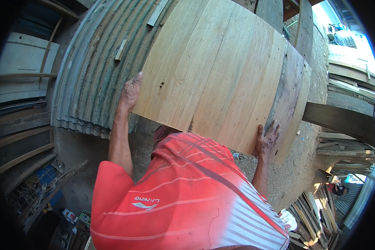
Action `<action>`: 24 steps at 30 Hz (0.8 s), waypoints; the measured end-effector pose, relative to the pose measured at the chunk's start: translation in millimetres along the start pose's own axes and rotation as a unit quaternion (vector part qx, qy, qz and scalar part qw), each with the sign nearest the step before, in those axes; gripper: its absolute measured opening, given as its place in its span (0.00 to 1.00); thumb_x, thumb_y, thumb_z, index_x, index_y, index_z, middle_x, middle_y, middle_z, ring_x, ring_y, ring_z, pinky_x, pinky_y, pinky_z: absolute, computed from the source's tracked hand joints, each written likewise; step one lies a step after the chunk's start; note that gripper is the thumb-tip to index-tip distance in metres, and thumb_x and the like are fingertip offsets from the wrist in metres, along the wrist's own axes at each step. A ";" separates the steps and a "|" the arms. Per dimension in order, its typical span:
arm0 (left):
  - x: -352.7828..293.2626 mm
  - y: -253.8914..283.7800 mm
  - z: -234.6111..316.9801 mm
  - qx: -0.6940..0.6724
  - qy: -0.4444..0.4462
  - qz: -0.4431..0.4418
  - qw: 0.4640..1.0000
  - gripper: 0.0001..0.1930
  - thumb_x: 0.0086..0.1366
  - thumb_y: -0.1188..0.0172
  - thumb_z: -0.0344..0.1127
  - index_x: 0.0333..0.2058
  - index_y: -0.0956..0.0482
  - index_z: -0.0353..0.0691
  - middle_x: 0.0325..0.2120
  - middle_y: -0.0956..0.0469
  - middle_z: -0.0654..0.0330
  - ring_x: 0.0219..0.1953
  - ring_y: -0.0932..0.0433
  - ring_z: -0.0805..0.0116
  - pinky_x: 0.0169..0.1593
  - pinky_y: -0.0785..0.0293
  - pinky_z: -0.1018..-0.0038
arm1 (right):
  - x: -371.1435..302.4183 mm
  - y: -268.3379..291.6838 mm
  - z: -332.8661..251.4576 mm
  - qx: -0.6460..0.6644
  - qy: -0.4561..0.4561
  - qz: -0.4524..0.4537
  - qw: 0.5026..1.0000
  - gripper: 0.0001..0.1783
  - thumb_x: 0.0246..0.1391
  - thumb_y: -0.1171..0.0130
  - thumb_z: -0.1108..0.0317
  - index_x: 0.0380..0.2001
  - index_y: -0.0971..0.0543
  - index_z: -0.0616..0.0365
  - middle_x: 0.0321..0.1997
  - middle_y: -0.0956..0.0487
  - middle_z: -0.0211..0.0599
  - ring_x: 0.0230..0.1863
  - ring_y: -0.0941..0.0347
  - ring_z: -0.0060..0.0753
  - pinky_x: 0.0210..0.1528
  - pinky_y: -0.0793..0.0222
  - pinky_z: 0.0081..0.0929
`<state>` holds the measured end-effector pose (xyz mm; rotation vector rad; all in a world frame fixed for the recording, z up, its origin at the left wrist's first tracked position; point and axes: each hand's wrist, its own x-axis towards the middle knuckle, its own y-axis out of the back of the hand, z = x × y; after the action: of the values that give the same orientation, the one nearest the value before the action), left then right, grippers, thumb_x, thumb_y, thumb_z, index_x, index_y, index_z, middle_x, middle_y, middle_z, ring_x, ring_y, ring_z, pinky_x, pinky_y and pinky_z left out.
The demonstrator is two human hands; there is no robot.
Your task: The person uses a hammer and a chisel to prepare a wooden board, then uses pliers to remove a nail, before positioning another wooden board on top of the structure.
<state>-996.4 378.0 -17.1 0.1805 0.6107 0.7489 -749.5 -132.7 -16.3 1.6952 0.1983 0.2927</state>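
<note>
A wide wooden panel point(221, 71) made of several planks joined side by side stretches out in front of me, pale on most boards and greyish purple towards the right. At its left edge, my left hand point(131, 91) is closed, with the thumb pointing up and the other fingers mostly hidden. My right hand point(268, 139) rests on top of the panel by the near edge at the right, its fingers spread and thumb apart. What holds the panel up from below cannot be seen.
Stacked corrugated metal sheets point(96, 75) lie at the left, with a short wood strip point(121, 50) on them. A dark beam point(337, 121) juts in from the right. Loose planks point(314, 218) and a white bag point(287, 220) are at the lower right. Another person point(338, 189) is far off there.
</note>
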 end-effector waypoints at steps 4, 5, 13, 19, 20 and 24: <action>-2.1 -0.3 -3.9 -0.030 -0.022 0.008 0.999 0.41 0.71 0.53 0.69 0.53 0.21 0.28 0.44 0.17 0.49 0.46 0.21 0.63 0.53 0.27 0.67 | 1.4 4.5 -9.5 0.000 0.000 -0.007 1.000 0.48 0.60 0.41 0.37 0.72 0.40 0.57 0.75 0.45 0.66 0.75 0.49 0.66 0.74 0.51 0.57; -2.1 -0.6 -4.8 -0.040 -0.030 0.011 0.999 0.41 0.71 0.52 0.69 0.52 0.20 0.28 0.43 0.17 0.50 0.46 0.21 0.64 0.52 0.27 0.67 | 2.5 6.1 -9.3 0.000 0.000 -0.005 1.000 0.47 0.60 0.40 0.38 0.72 0.40 0.58 0.74 0.45 0.66 0.75 0.49 0.66 0.74 0.50 0.57; -43.4 8.0 -48.3 -0.012 -0.045 0.129 0.991 0.34 0.72 0.48 0.64 0.50 0.20 0.31 0.40 0.19 0.56 0.44 0.24 0.68 0.51 0.28 0.69 | 3.1 23.6 -61.3 0.155 0.047 0.013 0.987 0.44 0.55 0.32 0.47 0.67 0.33 0.61 0.73 0.41 0.61 0.74 0.47 0.65 0.73 0.49 0.56; -103.5 -26.1 -63.5 -0.153 0.032 0.271 0.950 0.34 0.75 0.55 0.64 0.54 0.24 0.33 0.44 0.20 0.56 0.45 0.22 0.67 0.49 0.25 0.69 | 43.8 10.3 -176.1 0.191 0.247 -0.058 0.948 0.41 0.57 0.33 0.48 0.66 0.33 0.59 0.74 0.43 0.59 0.76 0.51 0.62 0.74 0.53 0.54; -113.0 -33.1 -66.8 -0.178 0.055 0.270 0.945 0.35 0.76 0.58 0.64 0.55 0.25 0.33 0.44 0.20 0.56 0.46 0.20 0.65 0.48 0.23 0.68 | 56.6 7.5 -201.0 0.205 0.274 -0.079 0.936 0.41 0.57 0.34 0.47 0.67 0.33 0.58 0.74 0.43 0.58 0.76 0.51 0.62 0.74 0.54 0.54; -150.6 -59.8 -97.1 -0.111 0.093 0.180 0.973 0.32 0.77 0.57 0.61 0.57 0.26 0.34 0.46 0.19 0.53 0.45 0.19 0.64 0.46 0.22 0.67 | 126.8 -27.2 -279.4 0.186 0.394 -0.050 0.899 0.44 0.60 0.42 0.38 0.70 0.35 0.54 0.76 0.45 0.57 0.77 0.52 0.60 0.75 0.57 0.55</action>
<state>-1103.5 225.8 -49.3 0.0125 0.6756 1.1878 -713.0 172.6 2.3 1.8482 0.9926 0.9050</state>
